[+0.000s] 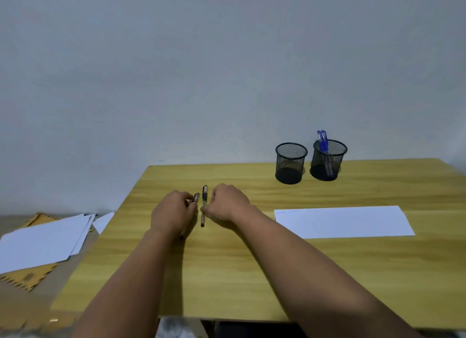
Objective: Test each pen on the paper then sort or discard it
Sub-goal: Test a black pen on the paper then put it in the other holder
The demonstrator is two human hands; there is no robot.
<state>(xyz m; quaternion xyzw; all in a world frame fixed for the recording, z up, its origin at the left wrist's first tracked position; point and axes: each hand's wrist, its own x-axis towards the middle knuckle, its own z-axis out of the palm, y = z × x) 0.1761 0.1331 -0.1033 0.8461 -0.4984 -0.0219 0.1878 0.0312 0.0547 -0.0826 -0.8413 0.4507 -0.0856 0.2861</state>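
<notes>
Left hand (174, 211) gripping pen (195, 198), right hand (228, 202) pinching black pen (203, 206)

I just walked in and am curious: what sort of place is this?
Probably a home or office desk: a yellow wooden tabletop against a plain grey wall, two black mesh pen cups, and a white paper sheet.
</notes>
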